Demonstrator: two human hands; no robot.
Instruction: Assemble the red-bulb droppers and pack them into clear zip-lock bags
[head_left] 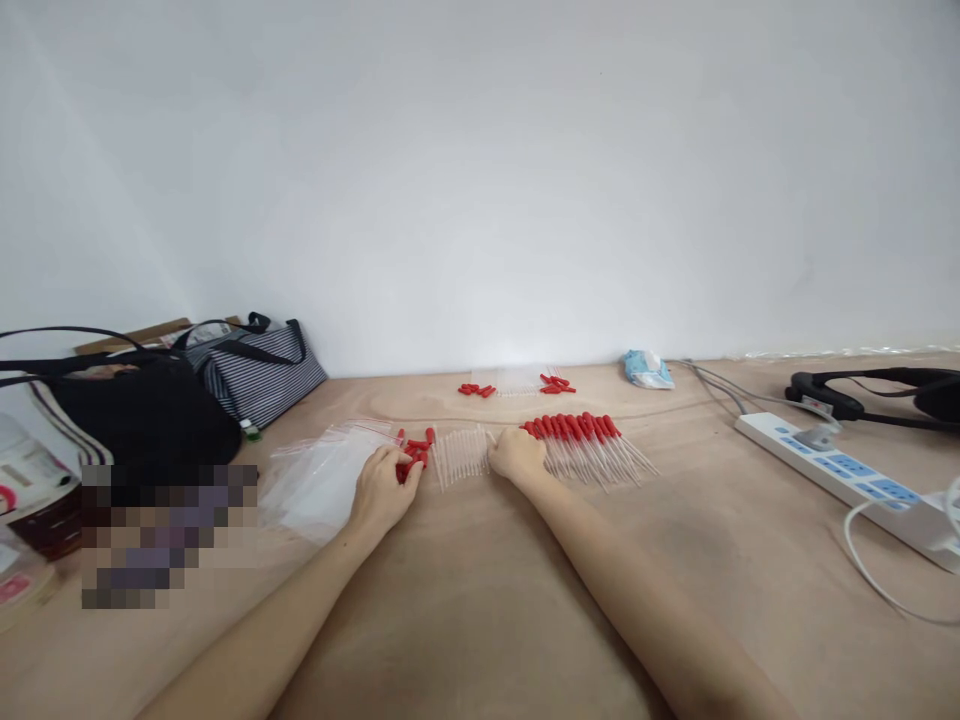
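The red caps (418, 447) are heaped on the table (480, 600) by the left hand (386, 490). This hand is half open, its fingers bent over the heap; whether a cap is gripped cannot be told. The right hand (519, 455) is curled nearly closed between the bare sticks (461, 453) and the capped sticks (574, 430); whether a stick is held is hidden by its fingers.

Each kind seems to be kept apart so that nothing gets mixed up. The sticks seem to be laid side by side so that each can be reached. The clear bags (322, 480) may be left to one side to keep space for the hands.

Two hands are seen. One heap of caps is set near the left hand, and two by the wall (480, 200). At least eight capped sticks can be counted; the bare ones are too blurred. One power strip (840, 475) and one wipes pack (648, 370) are seen.
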